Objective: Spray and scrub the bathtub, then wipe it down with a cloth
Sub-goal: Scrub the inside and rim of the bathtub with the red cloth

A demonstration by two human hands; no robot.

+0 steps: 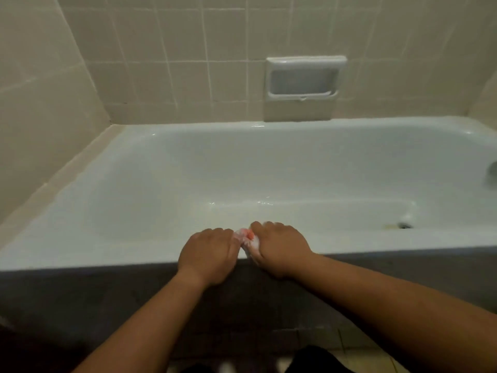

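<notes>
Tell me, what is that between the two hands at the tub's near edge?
A small bunched white cloth with an orange patch, gripped by the left hand and the right hand, as the head view shows.

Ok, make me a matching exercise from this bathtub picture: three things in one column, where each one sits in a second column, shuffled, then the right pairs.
Things
1. cloth
2. soap dish
3. drain

Places
A. set into the tiled wall
B. on the floor of the bathtub, far right
C. bunched between the left hand and the right hand, at the near rim

Pairs: 1-C, 2-A, 3-B
</notes>
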